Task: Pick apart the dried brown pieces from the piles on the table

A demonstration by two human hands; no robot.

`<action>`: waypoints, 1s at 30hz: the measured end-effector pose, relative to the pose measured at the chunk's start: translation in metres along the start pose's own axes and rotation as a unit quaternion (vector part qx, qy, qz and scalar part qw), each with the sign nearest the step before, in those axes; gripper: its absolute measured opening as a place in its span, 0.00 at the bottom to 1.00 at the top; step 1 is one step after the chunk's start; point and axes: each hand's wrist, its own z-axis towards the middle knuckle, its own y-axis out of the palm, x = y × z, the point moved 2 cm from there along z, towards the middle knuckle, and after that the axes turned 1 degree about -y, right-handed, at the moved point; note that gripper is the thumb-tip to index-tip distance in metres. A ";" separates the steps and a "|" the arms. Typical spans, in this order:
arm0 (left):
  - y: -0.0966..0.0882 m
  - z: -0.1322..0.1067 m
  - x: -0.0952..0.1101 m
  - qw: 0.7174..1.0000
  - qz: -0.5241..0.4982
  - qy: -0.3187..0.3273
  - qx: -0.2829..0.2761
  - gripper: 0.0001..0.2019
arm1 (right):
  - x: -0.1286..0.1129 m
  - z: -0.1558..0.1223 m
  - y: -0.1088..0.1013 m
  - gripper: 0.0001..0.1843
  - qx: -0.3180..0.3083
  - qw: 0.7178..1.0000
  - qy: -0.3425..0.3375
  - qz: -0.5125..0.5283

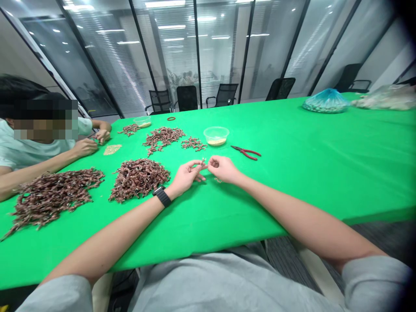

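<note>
My left hand (186, 177), with a dark watch on its wrist, pinches a small brown piece with thin pale ends (203, 161) between thumb and fingertips. Close by on the right, my right hand (224, 169) has its fingers curled into a pinch by that piece. Whatever lies between those right fingertips is too small to make out. A few tiny pale bits (217, 180) lie on the green cloth below my right hand. Beyond the hands are a clear plastic bowl (207, 135) with small yellowish bits and red-handled pliers (249, 154).
Heaps of similar brown pieces lie left (139, 177), far left (55, 195) and farther back (164, 136), beside a smaller cluster (194, 143). At the left, a co-worker's hands (86, 147) are near pale bits (112, 150). A blue bag (326, 102) sits at the back right.
</note>
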 end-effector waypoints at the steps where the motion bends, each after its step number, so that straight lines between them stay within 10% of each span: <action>1: 0.000 0.000 0.000 1.000 -0.001 -0.001 0.001 0.27 | -0.001 0.000 -0.001 0.03 0.003 1.000 -0.006 0.004; 15: -0.004 -0.003 0.007 0.982 -0.172 -0.072 -0.040 0.13 | -0.025 -0.013 -0.012 0.10 0.067 0.989 -0.130 0.013; 30: -0.003 -0.003 0.008 0.970 -0.213 -0.096 -0.061 0.15 | -0.028 -0.015 -0.006 0.12 0.094 0.986 -0.121 0.058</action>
